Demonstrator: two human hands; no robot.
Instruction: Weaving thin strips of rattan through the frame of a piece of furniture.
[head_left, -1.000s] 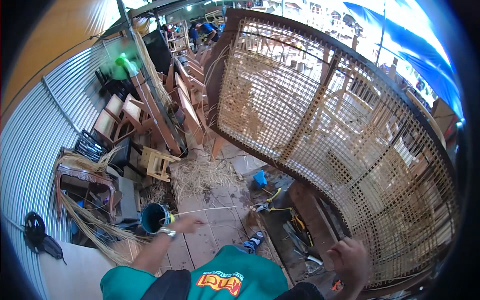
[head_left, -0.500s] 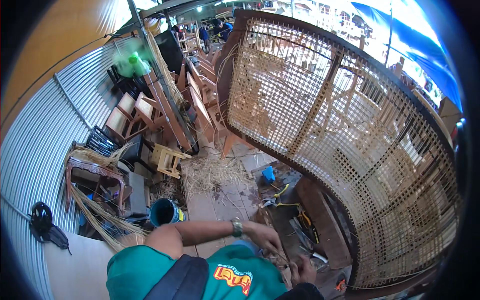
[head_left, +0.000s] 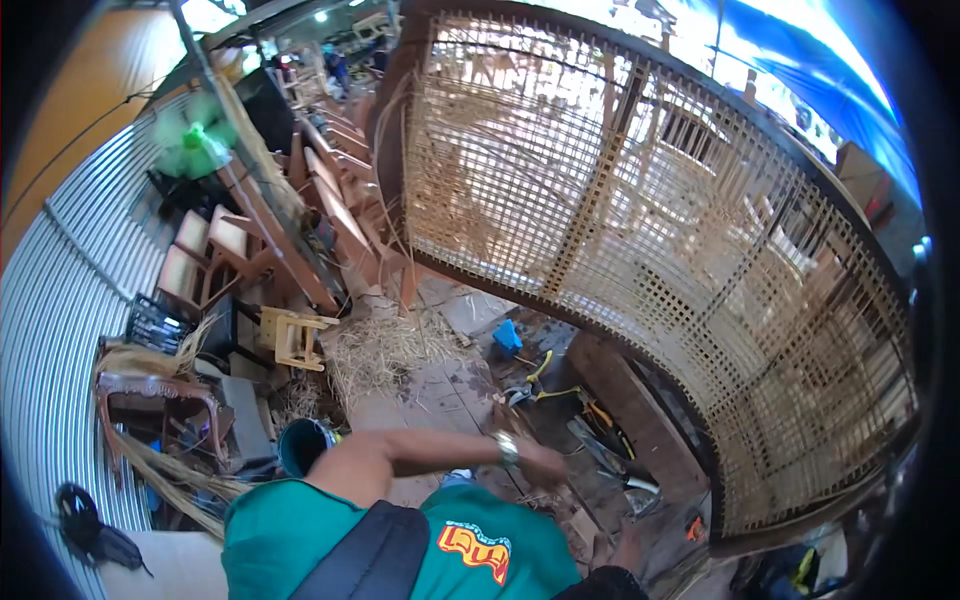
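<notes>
Two bare hands of yours work low in the view, near each other: your left hand (head_left: 543, 467) reaches across your body, a watch (head_left: 507, 450) on its wrist, and your right hand (head_left: 622, 556) lies below it and further right. I cannot tell whether the fingers of either are apart, together or clamped on something; both are too blurred or covered. Just beyond your left hand lie yellow-handled pliers (head_left: 541, 368), with a blue object (head_left: 507, 338) past them. To your right, the large cane panel (head_left: 620, 230) stands tilted in its dark curved frame, well apart from your fingers. Left of your arm is a bucket (head_left: 300, 447); farther on, loose fibre (head_left: 390, 350) covers the floor, beside a small wooden stool (head_left: 295, 338). Behind these are a green fan (head_left: 200, 145) and a corrugated wall (head_left: 90, 240).
</notes>
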